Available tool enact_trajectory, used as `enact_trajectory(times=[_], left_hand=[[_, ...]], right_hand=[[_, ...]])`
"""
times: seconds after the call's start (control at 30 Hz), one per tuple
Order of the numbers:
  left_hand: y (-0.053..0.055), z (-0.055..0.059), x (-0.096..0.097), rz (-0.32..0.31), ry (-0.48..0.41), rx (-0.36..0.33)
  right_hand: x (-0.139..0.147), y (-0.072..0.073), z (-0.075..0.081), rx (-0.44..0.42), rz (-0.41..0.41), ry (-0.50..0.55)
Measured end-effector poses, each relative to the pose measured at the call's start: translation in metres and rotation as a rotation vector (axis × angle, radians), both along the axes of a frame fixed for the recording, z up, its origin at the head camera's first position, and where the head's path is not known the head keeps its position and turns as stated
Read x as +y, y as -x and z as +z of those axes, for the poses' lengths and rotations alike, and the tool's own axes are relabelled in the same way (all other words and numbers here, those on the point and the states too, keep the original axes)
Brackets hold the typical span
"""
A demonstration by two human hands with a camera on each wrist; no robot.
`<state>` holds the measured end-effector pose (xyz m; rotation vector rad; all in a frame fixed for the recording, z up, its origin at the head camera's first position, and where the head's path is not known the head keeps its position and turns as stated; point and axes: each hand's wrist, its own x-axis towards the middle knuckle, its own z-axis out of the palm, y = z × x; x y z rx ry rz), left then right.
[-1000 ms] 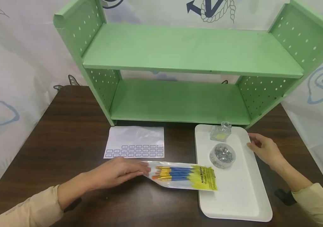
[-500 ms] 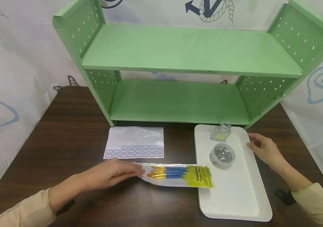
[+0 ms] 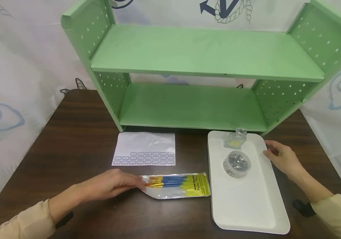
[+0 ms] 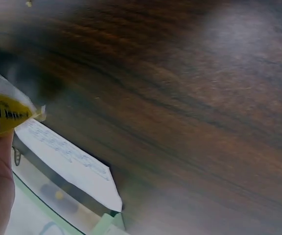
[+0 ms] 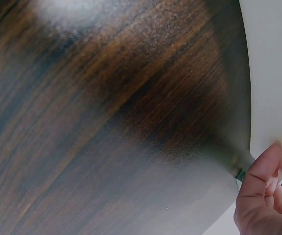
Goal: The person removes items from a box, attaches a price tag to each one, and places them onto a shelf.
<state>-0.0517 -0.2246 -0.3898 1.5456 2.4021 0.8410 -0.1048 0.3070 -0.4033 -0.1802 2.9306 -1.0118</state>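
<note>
A clear packet of artist brushes (image 3: 170, 186) with blue handles and a yellow label lies across the middle of the view. My left hand (image 3: 119, 182) pinches its left, bristle end, and its label end sits just left of the white tray (image 3: 248, 202). In the left wrist view the packet (image 4: 4, 115) shows at the left edge, above the fingers. At the tray's upper right rim, my right hand (image 3: 284, 159) holds the edge between thumb and fingers. The right wrist view shows the thumb of this hand (image 5: 263, 196) against the tray (image 5: 273, 73).
On the tray stand a small clear glass bottle (image 3: 235, 138) and a round clear tub (image 3: 237, 164) of silvery pieces. A white sheet with small printed labels (image 3: 145, 149) lies left of it on the dark wooden table (image 3: 68, 142). Behind stands a green two-tier shelf (image 3: 200, 49).
My left hand has drawn the brush packet leftward, and its label end has come off the tray's left side. The right hand has stayed at the tray rim.
</note>
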Motion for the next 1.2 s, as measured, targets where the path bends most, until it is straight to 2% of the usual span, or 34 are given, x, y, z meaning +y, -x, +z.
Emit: enact_trajectory(times=[0.37, 0.47, 0.6, 0.7, 0.8, 0.87, 0.9, 1.1, 1.2], left_hand=[[-0.003, -0.008, -0.009, -0.005, 0.113, -0.06], [-0.005, -0.007, -0.009, 0.019, 0.143, -0.086], [-0.009, -0.005, -0.008, 0.075, 0.184, -0.158], [-0.01, -0.007, -0.009, 0.114, 0.16, -0.222], [-0.008, -0.011, -0.01, 0.161, 0.075, -0.258], [-0.005, -0.012, -0.011, 0.237, 0.024, -0.264], [-0.003, -0.012, -0.012, 0.295, 0.009, -0.266], [0.02, -0.007, -0.019, 0.771, -0.04, -0.229], [0.036, -0.007, -0.027, 0.945, -0.078, -0.203]], right_hand=[[0.0, -0.001, 0.001, 0.002, -0.003, -0.022], [0.0, -0.002, 0.001, 0.001, -0.001, -0.021], [-0.001, -0.002, 0.0, -0.004, 0.004, -0.025], [-0.001, -0.001, 0.0, -0.011, 0.005, -0.031], [-0.001, -0.001, 0.0, -0.019, 0.006, -0.029], [-0.001, -0.001, 0.0, -0.021, 0.006, -0.025], [-0.001, -0.001, 0.0, -0.022, 0.007, -0.022], [-0.001, -0.001, 0.0, -0.014, 0.008, -0.018], [-0.002, -0.002, 0.0, -0.018, 0.008, -0.013]])
